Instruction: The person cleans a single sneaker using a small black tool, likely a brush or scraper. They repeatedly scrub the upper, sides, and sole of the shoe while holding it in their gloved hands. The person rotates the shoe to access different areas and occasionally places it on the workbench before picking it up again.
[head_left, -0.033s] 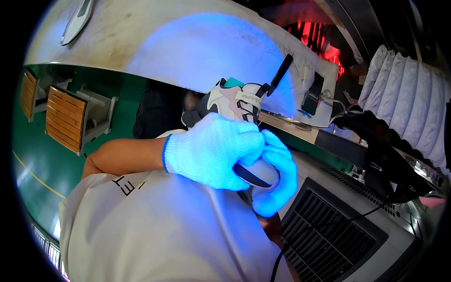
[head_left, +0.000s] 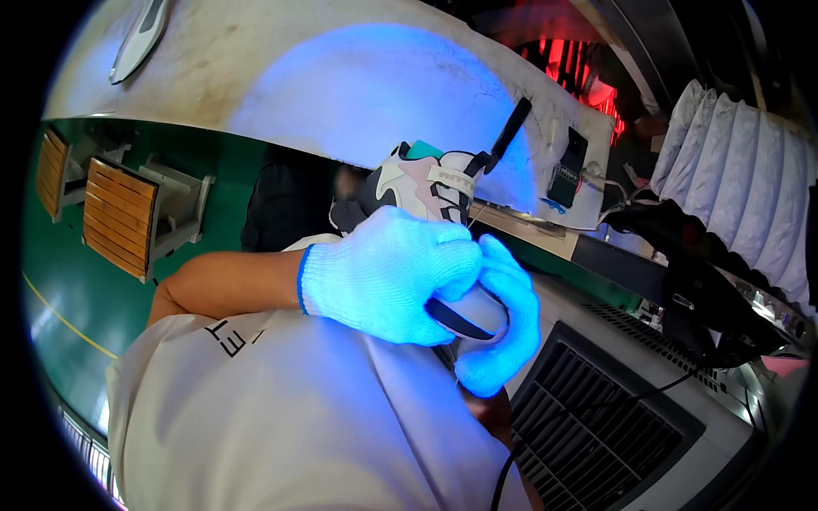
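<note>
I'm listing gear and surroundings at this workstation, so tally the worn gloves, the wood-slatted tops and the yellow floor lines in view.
Worn gloves: 2 (left glove, right glove)
Wood-slatted tops: 2 (nearer top, farther top)
Yellow floor line: 1
Total: 5

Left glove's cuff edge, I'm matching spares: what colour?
Blue cuff edge, best seen in the head view.

The bare left forearm (head_left: 230, 285) lies nearly level, leading to the gloved left hand (head_left: 388, 277), curled with its back showing; close beside, the gloved right hand (head_left: 514, 315) bends inward, its right forearm (head_left: 492, 413) mostly hidden
</note>
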### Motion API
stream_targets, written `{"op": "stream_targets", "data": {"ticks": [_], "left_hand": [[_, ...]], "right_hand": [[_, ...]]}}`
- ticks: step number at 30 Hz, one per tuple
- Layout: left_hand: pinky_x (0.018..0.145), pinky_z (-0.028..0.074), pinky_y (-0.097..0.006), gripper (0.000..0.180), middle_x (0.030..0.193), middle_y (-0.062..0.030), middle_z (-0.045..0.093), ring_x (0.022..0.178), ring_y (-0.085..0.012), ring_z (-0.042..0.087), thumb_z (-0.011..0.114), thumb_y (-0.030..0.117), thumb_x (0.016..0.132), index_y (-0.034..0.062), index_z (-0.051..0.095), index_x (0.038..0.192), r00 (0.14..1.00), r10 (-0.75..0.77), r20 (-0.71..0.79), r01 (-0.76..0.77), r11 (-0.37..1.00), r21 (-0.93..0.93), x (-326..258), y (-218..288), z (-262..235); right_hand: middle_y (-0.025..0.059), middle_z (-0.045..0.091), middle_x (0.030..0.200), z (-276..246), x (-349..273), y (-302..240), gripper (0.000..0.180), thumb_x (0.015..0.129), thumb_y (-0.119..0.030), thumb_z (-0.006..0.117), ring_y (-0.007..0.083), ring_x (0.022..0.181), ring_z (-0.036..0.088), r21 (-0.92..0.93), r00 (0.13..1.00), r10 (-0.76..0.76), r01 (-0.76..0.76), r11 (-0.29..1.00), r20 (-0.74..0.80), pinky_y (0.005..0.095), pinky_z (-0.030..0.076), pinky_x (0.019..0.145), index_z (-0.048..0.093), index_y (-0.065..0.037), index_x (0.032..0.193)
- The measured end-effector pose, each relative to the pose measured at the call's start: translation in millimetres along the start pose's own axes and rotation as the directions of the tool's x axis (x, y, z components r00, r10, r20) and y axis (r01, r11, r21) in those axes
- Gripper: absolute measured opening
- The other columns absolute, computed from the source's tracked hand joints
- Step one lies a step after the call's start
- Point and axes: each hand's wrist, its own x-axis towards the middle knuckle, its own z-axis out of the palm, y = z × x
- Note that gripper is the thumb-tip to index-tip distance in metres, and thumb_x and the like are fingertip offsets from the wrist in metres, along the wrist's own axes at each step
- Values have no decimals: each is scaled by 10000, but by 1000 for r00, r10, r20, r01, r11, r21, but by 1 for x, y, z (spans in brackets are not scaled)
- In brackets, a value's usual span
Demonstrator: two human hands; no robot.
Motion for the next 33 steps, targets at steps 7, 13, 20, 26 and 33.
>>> {"op": "stream_targets", "data": {"ticks": [7,13,20,26,33], "left_hand": [[578,544,-419,398,850,-73,663,698,-310,706,973,292,748,142,626,873,1000,-13,27,14,1000,-15,6,5,15],[581,548,-428,436,860,-88,670,716,-331,717,986,258,706,143,613,899,999,51,14,-50,997,-58,11,7,6],[655,581,-433,435,903,-95,681,757,-349,711,981,314,725,137,677,981,999,10,35,-9,999,-48,5,-6,-15],[811,596,-447,549,1107,-97,706,971,-336,711,991,323,711,110,706,1130,964,198,-176,-200,980,7,-32,-47,-38],[722,524,-481,581,935,-118,612,840,-363,631,976,512,648,90,673,908,976,-10,-219,36,993,116,-52,-69,-27]], "right_hand": [[274,692,1492,3,-9,-9,579,824,-71,859,383,1414,659,20,939,332,-332,943,-94,502,491,1205,748,45,1380],[271,742,1416,-1,1,-20,479,842,-12,791,375,1358,698,73,945,322,-318,945,-52,495,492,1194,783,70,1314],[282,671,1524,5,28,-23,636,794,-81,955,406,1404,665,-207,995,44,-25,978,85,517,488,1201,752,60,1380],[336,689,1454,23,27,-27,827,675,-194,1077,474,1374,678,-200,995,104,-104,974,-10,569,557,1161,727,48,1384],[323,680,1440,23,51,-36,734,752,-190,1043,499,1317,704,-406,979,-64,140,903,196,555,629,1083,727,19,1381]]}}
